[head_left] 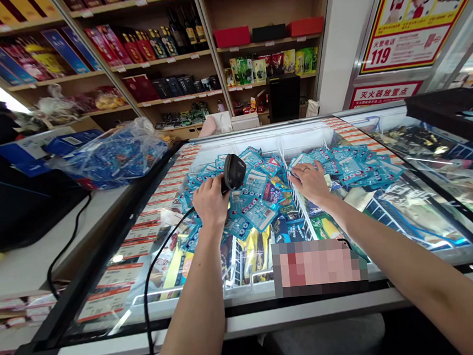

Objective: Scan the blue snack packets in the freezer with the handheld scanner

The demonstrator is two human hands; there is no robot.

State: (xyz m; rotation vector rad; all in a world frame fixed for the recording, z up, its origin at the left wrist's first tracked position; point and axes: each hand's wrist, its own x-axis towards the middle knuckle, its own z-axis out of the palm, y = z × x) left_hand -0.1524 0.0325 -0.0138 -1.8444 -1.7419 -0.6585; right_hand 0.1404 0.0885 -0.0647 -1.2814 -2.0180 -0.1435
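Note:
My left hand [211, 203] grips a black handheld barcode scanner [235, 172], whose head tilts up and to the right. From it a black cable [158, 261] runs down past my forearm. Many flat blue packets [257, 182] lie spread on the glass lid [299, 133] of a chest freezer, under and around the scanner. My right hand [312, 184] rests palm down at the edge of a second group of blue packets [354, 167], its fingers spread and touching them. Anything beneath its palm is hidden.
A clear plastic bag [121, 154] full of blue packets sits on the left counter. A pixelated pinkish object [319, 267] lies at the freezer's front edge. A black tray-like object [455, 117] stands at the right. Shelves [168, 59] of boxes and bottles line the back.

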